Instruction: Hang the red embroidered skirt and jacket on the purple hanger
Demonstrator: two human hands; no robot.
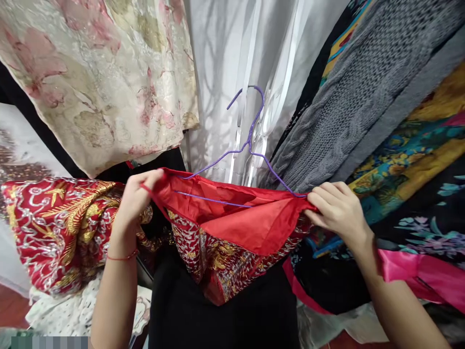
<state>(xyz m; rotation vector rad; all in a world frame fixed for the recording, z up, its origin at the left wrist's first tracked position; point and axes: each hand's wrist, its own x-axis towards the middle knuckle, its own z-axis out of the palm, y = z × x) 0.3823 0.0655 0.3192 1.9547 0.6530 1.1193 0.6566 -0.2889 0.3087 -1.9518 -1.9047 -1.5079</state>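
Note:
A red garment (232,228) with gold and silver embroidery and a plain red lining hangs in front of me on a thin purple wire hanger (250,145). My left hand (136,198) pinches the garment's upper left edge, fingers closed on the cloth. My right hand (336,208) grips the upper right edge where the hanger's arm ends. The hanger's hook points up, free of any rail, and its lower bar runs inside the garment.
A cream floral fabric (98,82) hangs at upper left, white sheer cloth (225,72) behind the hanger. A grey knit (363,92) and colourful printed clothes (417,160) crowd the right. More red embroidered cloth (54,228) lies at left, a black garment (218,315) below.

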